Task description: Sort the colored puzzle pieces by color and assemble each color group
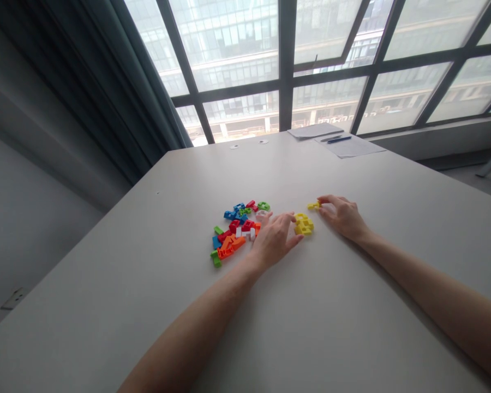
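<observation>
My left hand [275, 236] rests over the table between two groups of plastic pieces, its fingers apart and bent beside a cluster of yellow pieces [304, 224]. Its thumb and fingertips come close to that cluster; whether they touch it I cannot tell. To the right, my right hand [342, 214] pinches a small yellow plastic piece [313, 206] just above or on the tabletop. Left of my left hand lies a loose heap of orange pieces [229, 245], red pieces [234, 225], blue pieces [230, 214], green pieces [264, 206] and white pieces [240, 232]. My left hand partly covers the heap's right side.
The white table [180, 202] reaches to the windows. At its back right are papers [316, 131] and a blue pen [339, 140]. Two small pale discs [263, 142] lie near the far edge. A dark curtain [123, 76] hangs at the left.
</observation>
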Demonstrator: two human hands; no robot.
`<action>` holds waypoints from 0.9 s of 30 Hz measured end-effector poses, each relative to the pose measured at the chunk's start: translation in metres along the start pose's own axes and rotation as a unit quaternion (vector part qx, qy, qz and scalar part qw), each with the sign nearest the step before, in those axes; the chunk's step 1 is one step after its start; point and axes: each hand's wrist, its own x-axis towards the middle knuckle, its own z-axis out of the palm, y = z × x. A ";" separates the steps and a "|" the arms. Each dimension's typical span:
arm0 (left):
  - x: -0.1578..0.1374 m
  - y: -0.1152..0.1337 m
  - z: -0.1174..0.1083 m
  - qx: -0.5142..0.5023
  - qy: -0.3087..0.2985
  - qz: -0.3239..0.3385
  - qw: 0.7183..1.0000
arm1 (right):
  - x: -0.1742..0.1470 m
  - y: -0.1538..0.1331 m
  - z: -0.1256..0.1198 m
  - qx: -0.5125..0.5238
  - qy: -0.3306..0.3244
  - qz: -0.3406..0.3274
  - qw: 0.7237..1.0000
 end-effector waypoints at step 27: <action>0.001 0.005 -0.004 0.040 -0.069 0.015 0.997 | -0.002 -0.012 -0.003 0.021 -0.052 -0.157 0.986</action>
